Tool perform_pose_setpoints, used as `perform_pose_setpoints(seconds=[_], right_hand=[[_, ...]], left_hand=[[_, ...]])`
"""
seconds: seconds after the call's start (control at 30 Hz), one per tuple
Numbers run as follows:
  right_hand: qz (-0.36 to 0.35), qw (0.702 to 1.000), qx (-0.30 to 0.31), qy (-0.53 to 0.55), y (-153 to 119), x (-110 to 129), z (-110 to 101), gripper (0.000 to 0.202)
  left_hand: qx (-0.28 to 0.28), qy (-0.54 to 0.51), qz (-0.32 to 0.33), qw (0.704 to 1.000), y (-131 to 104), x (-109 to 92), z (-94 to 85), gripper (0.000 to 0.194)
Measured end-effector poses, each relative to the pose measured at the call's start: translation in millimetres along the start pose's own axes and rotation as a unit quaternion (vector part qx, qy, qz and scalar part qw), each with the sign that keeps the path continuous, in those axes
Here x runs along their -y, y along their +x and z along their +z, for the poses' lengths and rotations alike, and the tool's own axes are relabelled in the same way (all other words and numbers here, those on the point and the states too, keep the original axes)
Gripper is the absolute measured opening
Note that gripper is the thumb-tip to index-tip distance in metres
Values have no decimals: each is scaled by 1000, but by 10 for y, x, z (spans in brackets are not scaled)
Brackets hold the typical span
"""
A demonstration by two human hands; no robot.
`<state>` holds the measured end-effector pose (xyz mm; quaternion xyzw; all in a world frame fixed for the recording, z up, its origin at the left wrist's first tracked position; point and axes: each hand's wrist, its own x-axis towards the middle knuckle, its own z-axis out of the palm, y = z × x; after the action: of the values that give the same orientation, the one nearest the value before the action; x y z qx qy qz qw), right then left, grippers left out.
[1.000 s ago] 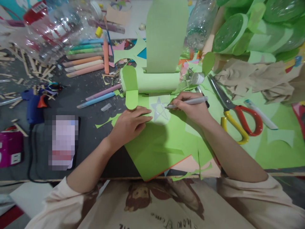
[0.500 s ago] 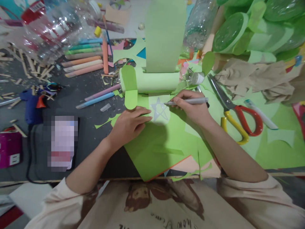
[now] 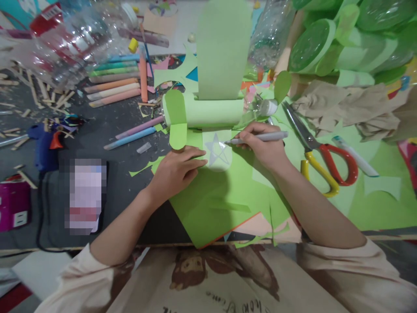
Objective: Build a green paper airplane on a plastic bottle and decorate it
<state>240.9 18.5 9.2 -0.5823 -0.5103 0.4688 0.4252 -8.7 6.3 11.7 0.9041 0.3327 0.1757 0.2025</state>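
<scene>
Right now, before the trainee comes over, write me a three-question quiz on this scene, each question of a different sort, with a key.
1. Multiple choice: what colours are the handles of the scissors?
A) blue and green
B) red and yellow
C) both black
2. True or false: the left hand is gripping the phone.
3. Short answer: what does the right hand hold, and what shape is drawn by its tip?

Key:
1. B.
2. False; that hand rests over the green paper.
3. A grey marker; a star.
</scene>
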Motion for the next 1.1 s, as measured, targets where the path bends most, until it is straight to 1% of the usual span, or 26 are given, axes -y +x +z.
perform_pose_setpoints(seconds=[0.17,0.37,0.4,0.5,0.57,0.8,0.9,1.03,1.1], right_hand=[[6,1000,18,-25,-5,33,11,14],[9,999,30,-17,-14,54,19,15],[11,1000,26,-8,-13,44,17,14],[9,1000,-14,19,-7,0,10,13],[1,1000,-25,15,-2,-22,8,14],[-10,1000,-3,-10,-5,3,21,18],[-6,1000,4,-16,-10,31,20,15],[5,999,23,-25,-13,41,8,18],[12,1000,15,-13,-9,23,2,18]], left_hand=[[-2,-1,5,1000,5,10,0,35],[-1,4,6,1000,4,1,-4,35],[3,5,3,1000,1,1,-3,35],[1,3,1,1000,-6,2,0,34],[2,1,1,1000,-8,4,2,34],[-10,-1,9,1000,-3,8,4,33],[-3,-8,2,1000,-6,17,5,33],[-4,-12,1,1000,-11,23,9,32],[-10,-6,7,1000,-8,17,10,33]])
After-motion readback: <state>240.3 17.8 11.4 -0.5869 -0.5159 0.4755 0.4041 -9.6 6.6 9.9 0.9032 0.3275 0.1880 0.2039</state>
